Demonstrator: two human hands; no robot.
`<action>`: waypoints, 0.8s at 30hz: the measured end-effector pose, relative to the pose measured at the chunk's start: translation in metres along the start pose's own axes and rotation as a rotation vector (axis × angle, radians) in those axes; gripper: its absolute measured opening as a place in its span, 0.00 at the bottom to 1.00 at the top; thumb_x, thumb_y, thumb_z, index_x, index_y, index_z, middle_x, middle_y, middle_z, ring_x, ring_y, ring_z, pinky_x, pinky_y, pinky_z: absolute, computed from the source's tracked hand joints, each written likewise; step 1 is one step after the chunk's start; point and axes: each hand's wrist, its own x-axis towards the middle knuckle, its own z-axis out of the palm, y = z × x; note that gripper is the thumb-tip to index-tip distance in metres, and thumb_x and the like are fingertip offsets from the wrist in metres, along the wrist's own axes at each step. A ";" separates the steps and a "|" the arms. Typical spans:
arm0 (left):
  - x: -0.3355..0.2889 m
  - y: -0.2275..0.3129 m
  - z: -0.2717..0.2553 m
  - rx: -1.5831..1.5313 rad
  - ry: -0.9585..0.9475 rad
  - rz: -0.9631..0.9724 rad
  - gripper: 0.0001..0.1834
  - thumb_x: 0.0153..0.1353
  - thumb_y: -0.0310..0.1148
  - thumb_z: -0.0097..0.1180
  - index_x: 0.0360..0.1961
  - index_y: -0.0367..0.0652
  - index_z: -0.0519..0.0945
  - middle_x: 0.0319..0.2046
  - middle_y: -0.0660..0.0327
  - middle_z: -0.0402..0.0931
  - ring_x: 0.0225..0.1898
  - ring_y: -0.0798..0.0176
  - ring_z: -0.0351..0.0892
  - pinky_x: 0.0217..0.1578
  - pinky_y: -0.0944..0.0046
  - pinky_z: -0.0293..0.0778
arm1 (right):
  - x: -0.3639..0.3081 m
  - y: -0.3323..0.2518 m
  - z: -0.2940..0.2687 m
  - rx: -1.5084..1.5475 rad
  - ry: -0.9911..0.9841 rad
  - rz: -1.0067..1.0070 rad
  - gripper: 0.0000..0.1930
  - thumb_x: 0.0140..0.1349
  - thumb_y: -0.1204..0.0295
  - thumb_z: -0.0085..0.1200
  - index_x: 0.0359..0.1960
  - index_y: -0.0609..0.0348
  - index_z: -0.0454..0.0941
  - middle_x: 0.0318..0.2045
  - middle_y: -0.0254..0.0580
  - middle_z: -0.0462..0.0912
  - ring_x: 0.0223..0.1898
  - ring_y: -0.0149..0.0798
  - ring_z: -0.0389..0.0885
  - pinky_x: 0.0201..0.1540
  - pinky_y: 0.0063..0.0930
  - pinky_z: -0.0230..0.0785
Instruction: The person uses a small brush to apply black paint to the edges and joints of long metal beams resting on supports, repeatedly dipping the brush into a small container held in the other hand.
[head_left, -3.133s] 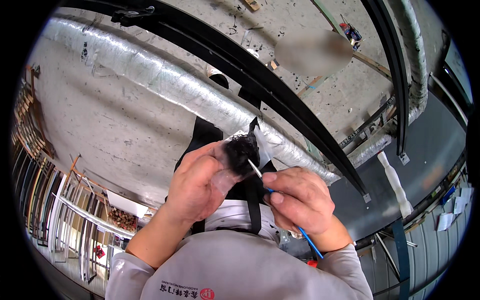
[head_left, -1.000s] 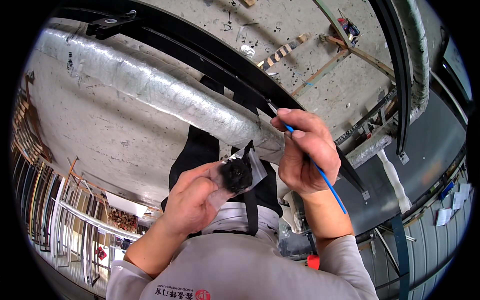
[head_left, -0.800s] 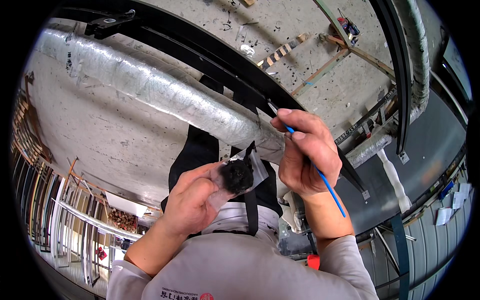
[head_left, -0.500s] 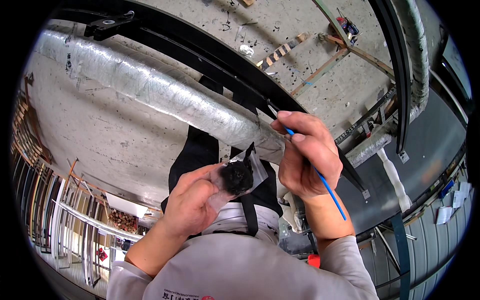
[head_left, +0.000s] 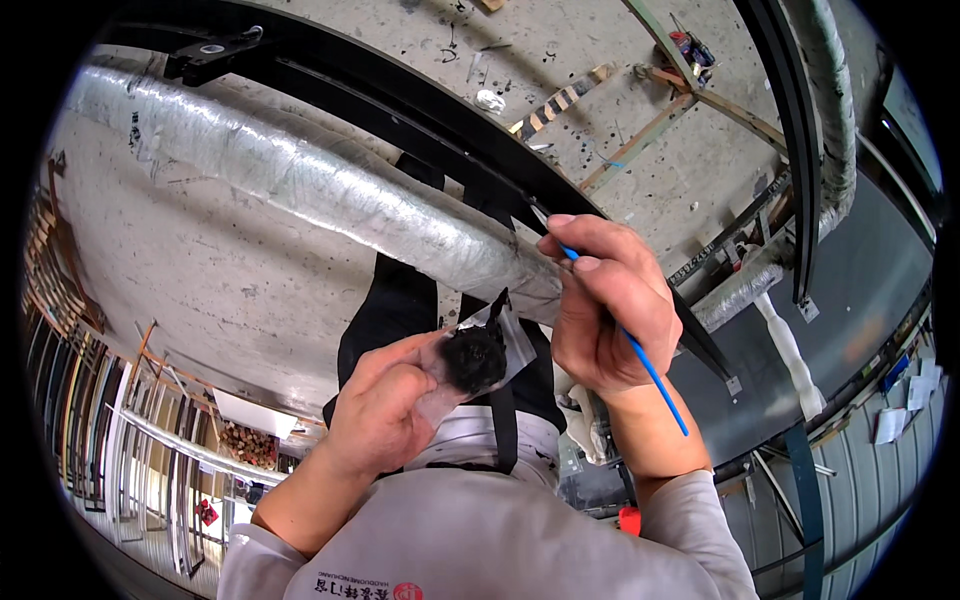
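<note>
My right hand [head_left: 620, 310] pinches a thin paintbrush [head_left: 648, 368] with a blue handle, its fingers close to the metal collar. The dark brush tip is at the edge of a long black metal frame bar [head_left: 400, 125]; whether it touches cannot be made out. Lower and to the left, my left hand [head_left: 385, 410] is closed around a small clear plastic bag or cup [head_left: 472, 358] coated with black paint. A black, paint-covered flap stands up from its rim.
A bar in shiny plastic wrap [head_left: 300, 185] runs between me and the black bar. Another black upright [head_left: 790, 130] and a grey panel [head_left: 850, 290] stand at right. Wood strips [head_left: 640, 145] lie on the stained floor beyond. Racks of long profiles [head_left: 120, 440] fill the lower left.
My right hand has shifted slightly left and up with the paintbrush, its tip moving along the black bar. My left hand holds its place with the plastic container.
</note>
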 end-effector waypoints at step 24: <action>-0.001 0.003 0.005 0.053 0.059 -0.052 0.30 0.57 0.19 0.35 0.62 0.18 0.65 0.55 0.45 0.75 0.59 0.52 0.74 0.65 0.54 0.66 | -0.001 -0.005 -0.003 -0.025 -0.013 0.045 0.14 0.63 0.89 0.52 0.47 0.60 0.67 0.41 0.62 0.82 0.35 0.46 0.85 0.37 0.35 0.80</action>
